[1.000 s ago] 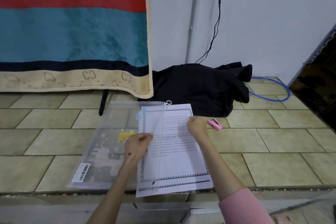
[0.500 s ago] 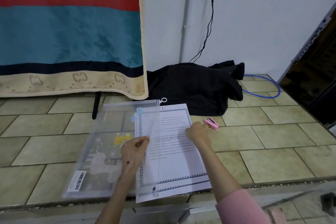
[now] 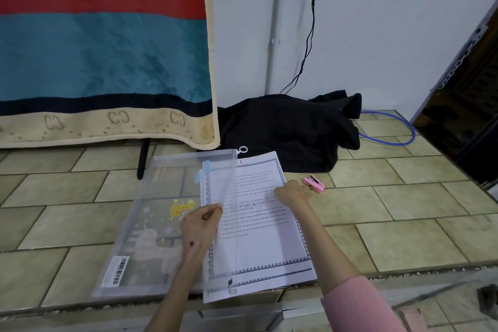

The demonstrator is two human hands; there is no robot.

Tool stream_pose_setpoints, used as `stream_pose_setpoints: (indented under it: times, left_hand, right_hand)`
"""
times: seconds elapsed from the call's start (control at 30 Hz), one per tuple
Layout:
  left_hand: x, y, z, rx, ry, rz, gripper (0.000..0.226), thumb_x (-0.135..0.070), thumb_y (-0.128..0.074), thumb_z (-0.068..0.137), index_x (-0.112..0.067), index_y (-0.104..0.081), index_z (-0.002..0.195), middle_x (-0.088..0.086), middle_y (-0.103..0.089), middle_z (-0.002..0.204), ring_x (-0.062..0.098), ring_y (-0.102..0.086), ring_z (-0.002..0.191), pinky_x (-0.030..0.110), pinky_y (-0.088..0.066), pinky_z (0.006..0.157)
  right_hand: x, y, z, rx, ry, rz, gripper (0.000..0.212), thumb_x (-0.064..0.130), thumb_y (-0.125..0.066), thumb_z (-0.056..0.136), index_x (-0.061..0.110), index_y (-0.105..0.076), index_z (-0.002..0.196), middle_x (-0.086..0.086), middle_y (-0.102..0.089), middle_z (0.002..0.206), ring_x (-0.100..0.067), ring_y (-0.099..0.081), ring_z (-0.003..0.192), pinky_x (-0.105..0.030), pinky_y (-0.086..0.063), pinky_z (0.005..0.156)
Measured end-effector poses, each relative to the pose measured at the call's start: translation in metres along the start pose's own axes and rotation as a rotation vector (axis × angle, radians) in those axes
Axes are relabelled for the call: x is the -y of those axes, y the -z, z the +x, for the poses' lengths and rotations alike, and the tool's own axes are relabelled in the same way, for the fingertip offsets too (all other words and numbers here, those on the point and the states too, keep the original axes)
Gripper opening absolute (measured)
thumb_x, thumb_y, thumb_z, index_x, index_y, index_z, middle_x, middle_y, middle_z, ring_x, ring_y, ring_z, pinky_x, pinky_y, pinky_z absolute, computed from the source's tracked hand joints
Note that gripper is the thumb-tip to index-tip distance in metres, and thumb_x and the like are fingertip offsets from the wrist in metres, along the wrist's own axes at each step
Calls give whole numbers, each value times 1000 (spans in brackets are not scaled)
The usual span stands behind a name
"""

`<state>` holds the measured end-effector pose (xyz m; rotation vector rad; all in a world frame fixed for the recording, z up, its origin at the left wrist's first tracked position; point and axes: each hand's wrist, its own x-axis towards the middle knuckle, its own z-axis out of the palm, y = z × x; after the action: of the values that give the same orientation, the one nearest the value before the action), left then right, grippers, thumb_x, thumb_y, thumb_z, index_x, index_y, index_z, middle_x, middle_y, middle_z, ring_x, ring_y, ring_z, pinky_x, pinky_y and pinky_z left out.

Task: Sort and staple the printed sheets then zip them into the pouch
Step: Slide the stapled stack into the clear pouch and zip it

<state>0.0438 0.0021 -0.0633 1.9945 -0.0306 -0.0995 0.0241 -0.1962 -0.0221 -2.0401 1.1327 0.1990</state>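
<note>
On the tiled floor (image 3: 404,213) lies a translucent zip pouch (image 3: 151,224) printed with a yellow giraffe and a pale elephant, a barcode sticker at its near left corner. Its open edge faces right, and the upper flap is lifted clear of the lower one. The left hand (image 3: 200,226) pinches that lifted flap between thumb and curled fingers, about midway along the open edge. The white ring zip pull (image 3: 242,149) sits at the far end of the opening.

The printed sheets (image 3: 264,234) (white, with a toothed border and a faint grey watermark across the text) lie flat with their left margin tucked under the raised flap, inside the mouth of the pouch; most of the page is outside it, to the right. The near edge of the sheets reaches out over the lip of the tiled step.

The right hand (image 3: 292,193) rests on the far right part of the sheets, near their right edge, knuckles toward the camera; its fingers are hidden behind the back of the hand, so I cannot tell whether it grips the paper or only presses on it. A pink sleeve covers that arm near the elbow.

Just right of that hand, on the floor, sits a small pink stapler (image 3: 313,183). Farther back a heap of black cloth (image 3: 291,132) lies against the white wall, a blue cable (image 3: 388,141) looping to its right, and a teal blanket (image 3: 102,48) with a red stripe hangs at far left.
</note>
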Motion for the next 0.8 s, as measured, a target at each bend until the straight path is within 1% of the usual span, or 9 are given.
stream_pose_setpoints:
  times: [0.07, 0.13, 0.2, 0.27, 0.43, 0.53, 0.63, 0.73, 0.8]
  left_hand:
    - [1, 0, 0, -1, -6, 6, 24, -28, -64, 86, -12, -73, 101, -5, -68, 76, -3, -57, 66, 6, -38, 58]
    - [1, 0, 0, 2, -3, 2, 23, -28, -63, 87, -12, -73, 101, -3, -68, 71, 0, -57, 61, 6, -38, 54]
    - [1, 0, 0, 6, -6, 3, 23, -28, -63, 87, -13, -74, 100, -4, -66, 67, 0, -56, 58, 5, -39, 50]
    - [2, 0, 1, 6, -8, -3, 23, -28, -63, 87, -12, -74, 100, -5, -67, 69, -1, -56, 59, 4, -39, 51]
    - [1, 1, 1, 6, -12, -30, 22, -24, -63, 87, -10, -73, 101, -20, -61, 71, -7, -57, 64, 1, -40, 54]
    - [1, 2, 0, 2, -36, -38, 19, -19, -64, 87, -8, -74, 98, -22, -60, 69, -15, -58, 60, 0, -40, 55]
    - [2, 2, 0, 0, -54, -39, 18, -19, -64, 87, -8, -74, 96, -21, -61, 70, -14, -59, 63, 0, -41, 55]
    - [3, 2, 1, 3, -51, -50, 17, -18, -64, 87, -8, -74, 96, -24, -62, 67, -4, -60, 62, 1, -42, 53]
    - [6, 3, 4, 13, -42, -41, 16, -21, -65, 86, -10, -75, 94, -31, -61, 57, -7, -60, 64, 3, -43, 57]
  right_hand:
    - [2, 2, 1, 22, 27, 54, 9, 18, -46, 85, 10, -46, 81, -10, -50, 100, -25, -47, 97, -29, -38, 71]
    - [2, 6, 1, 46, 36, 142, 15, 15, -46, 87, 10, -43, 73, -6, -49, 86, -21, -46, 81, -26, -38, 59]
    - [1, 10, -1, 91, 48, 203, 16, 13, -47, 90, 7, -45, 75, -2, -50, 80, -18, -49, 74, -28, -43, 64]
    - [-3, 15, -5, 135, 74, 264, 5, 13, -51, 91, 8, -51, 90, -3, -56, 92, -20, -54, 84, -29, -47, 76]
    - [-19, 28, -1, 449, 91, 474, 30, 17, -66, 86, 8, -63, 115, -9, -70, 111, -21, -69, 91, -31, -56, 69]
    - [-29, 27, 4, 655, 30, 528, 35, 19, -66, 87, 5, -60, 119, -13, -69, 112, -28, -68, 100, -39, -57, 80]
    - [-34, 21, 3, 573, 54, 377, 44, 24, -72, 81, 6, -60, 120, -10, -70, 111, -28, -68, 100, -48, -52, 92]
    - [-38, 19, 9, 530, 64, 311, 74, 45, -86, 57, 13, -61, 119, -6, -70, 113, -27, -67, 102, -51, -50, 94]
    - [-33, 22, -4, 522, 83, 319, 64, 39, -82, 67, 11, -60, 120, -5, -70, 113, -22, -69, 96, -43, -55, 89]
